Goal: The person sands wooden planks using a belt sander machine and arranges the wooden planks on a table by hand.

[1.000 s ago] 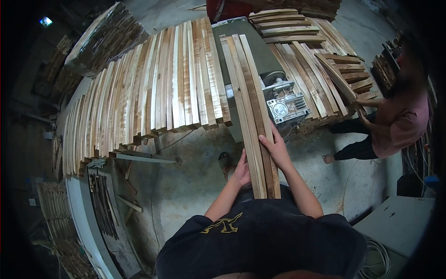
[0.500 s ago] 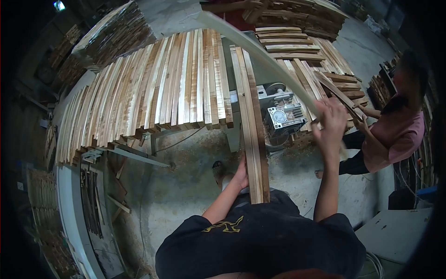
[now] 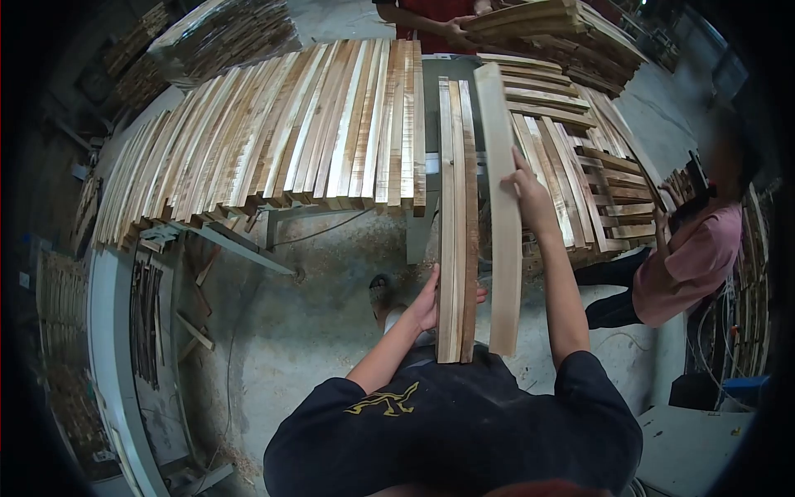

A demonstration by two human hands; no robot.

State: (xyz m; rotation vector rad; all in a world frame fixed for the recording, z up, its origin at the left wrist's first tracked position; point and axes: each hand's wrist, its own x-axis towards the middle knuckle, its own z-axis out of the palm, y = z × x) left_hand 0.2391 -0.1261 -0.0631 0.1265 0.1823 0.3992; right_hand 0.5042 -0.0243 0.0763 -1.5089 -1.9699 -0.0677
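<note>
Head view shows a broad row of wooden strips (image 3: 281, 124), its right edge a slim gap from the three-strip bundle (image 3: 457, 232) the left hand (image 3: 426, 305) cradles from beneath. Across another gap, the right hand (image 3: 532, 199) grips a pale board (image 3: 503, 257) by its outer edge.

Left hand (image 3: 426, 302) supports three strips (image 3: 457, 224); right hand (image 3: 530, 192) grips one board (image 3: 502, 215).
Board beside strips, slight gap; long row of strips (image 3: 273, 124) at left.
</note>
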